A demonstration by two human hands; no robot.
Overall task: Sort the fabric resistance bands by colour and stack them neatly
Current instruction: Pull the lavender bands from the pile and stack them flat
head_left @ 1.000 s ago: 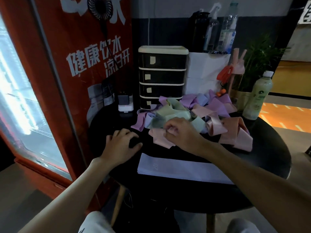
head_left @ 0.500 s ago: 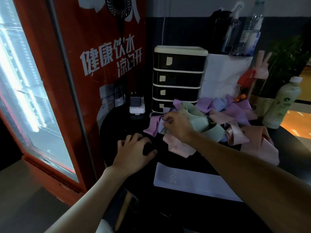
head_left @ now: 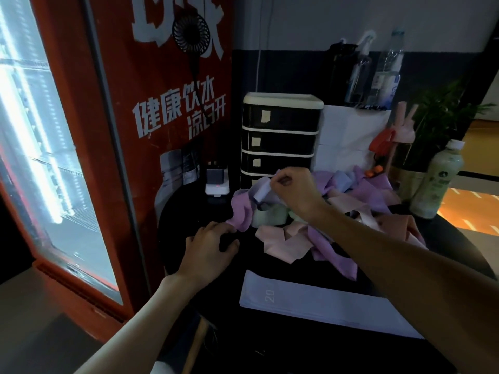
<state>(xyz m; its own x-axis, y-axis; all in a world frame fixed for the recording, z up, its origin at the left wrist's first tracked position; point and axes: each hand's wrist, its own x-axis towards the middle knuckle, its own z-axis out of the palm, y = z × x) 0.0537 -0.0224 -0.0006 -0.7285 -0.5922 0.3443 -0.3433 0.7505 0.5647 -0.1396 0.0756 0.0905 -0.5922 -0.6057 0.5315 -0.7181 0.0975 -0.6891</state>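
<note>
The right hand (head_left: 293,188) was clenched on a pale lavender band (head_left: 261,190), lifting its end above the tangled heap of bands (head_left: 318,211) at the back of the dark round desk (head_left: 310,346); the right forearm hid much of the heap's middle. The left hand (head_left: 209,248) lay released, fingers spread on the desk, its fingertips touching a purple band (head_left: 241,211) that trailed from the heap. Pink, green and blue bands lay knotted together, their count hard to make out in the dim light. Near the front edge lay one flattened lavender band (head_left: 324,303) marked "20". Behind the heap stood a black drawer unit (head_left: 279,136); a pale bottle (head_left: 436,182) stood at right, a red fridge (head_left: 113,130) at left.
</note>
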